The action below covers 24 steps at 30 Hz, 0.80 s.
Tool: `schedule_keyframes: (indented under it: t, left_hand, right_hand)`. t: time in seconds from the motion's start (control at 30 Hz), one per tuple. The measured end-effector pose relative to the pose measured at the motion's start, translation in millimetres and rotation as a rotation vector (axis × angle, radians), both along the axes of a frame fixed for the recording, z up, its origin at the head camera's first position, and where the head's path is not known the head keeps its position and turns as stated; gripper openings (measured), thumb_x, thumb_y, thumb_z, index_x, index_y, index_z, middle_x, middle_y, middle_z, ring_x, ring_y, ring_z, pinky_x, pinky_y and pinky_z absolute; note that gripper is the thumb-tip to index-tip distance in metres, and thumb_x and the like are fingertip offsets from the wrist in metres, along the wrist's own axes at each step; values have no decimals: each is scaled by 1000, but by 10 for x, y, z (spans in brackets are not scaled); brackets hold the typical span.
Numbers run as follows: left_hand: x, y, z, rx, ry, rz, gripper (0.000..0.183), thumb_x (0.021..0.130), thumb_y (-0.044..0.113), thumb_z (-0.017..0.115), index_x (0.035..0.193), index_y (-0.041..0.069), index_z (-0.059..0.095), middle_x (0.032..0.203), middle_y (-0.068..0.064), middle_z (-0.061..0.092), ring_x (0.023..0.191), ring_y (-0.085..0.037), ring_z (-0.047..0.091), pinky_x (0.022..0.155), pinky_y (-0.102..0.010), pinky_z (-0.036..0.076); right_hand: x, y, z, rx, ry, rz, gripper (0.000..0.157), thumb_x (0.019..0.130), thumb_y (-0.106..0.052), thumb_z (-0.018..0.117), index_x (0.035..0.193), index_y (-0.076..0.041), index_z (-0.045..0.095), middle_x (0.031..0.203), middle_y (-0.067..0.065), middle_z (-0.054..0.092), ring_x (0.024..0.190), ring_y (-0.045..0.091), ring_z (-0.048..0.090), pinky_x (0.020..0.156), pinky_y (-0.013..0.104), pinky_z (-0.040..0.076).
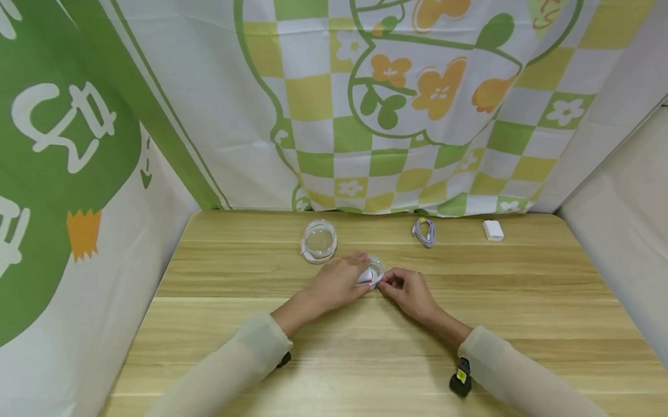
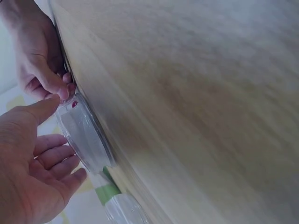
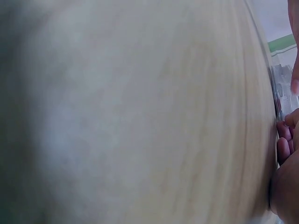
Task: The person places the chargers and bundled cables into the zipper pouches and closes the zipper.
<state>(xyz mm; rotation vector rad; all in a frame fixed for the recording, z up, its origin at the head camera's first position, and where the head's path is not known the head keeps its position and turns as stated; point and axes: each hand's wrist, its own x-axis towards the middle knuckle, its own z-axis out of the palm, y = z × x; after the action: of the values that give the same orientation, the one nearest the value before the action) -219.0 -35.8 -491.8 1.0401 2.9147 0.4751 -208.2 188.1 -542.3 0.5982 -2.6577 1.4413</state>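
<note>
A clear round case [image 1: 375, 274] with something white inside stands near the table's middle. My left hand [image 1: 339, 279] holds it from the left, thumb at the near edge and fingers over the far side. In the left wrist view, the case [image 2: 84, 133] shows a small red mark near the end where both hands meet. My right hand [image 1: 412, 295] pinches the case's right edge between thumb and curled fingers. The right wrist view catches only part of the right hand [image 3: 287, 172] beside the clear plastic. What exactly the right fingertips grip is hidden.
Behind the left hand lies another clear round case [image 1: 304, 252], whitish around its rim. A coiled grey-purple cable [image 1: 430, 235] with a yellow tie and a white charger block [image 1: 493, 230] lie toward the back of the wooden table [image 1: 360, 371]. A patterned curtain [image 1: 359, 141] hangs behind.
</note>
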Motion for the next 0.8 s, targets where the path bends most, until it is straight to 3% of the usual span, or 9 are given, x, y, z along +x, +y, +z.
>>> schedule_keyframes:
  t: [0.2,0.47,0.8]
  left_hand:
    - [1,42,-20,-29,8,2,57,102,34,73,147,1,60,155,-20,54,137,-35,59,107,-46,55]
    - [-18,17,-54,-33,12,-11,54,103,33,71,146,1,61,154,-18,55,142,-31,55,113,-47,50]
    - [-23,-7,-83,2,39,-18,51,102,32,73,142,0,65,148,-18,60,135,-33,62,111,-46,52]
  right_hand:
    - [-7,4,-5,-8,-15,6,5,94,-7,79,94,-2,78,80,1,72,69,5,56,60,20,47]
    - [-35,29,29,18,-16,22,4,92,-5,81,93,-1,79,81,2,74,69,6,57,61,20,48]
    - [-116,126,40,63,54,6,6,93,-7,81,91,-2,80,80,1,75,68,4,58,61,20,48]
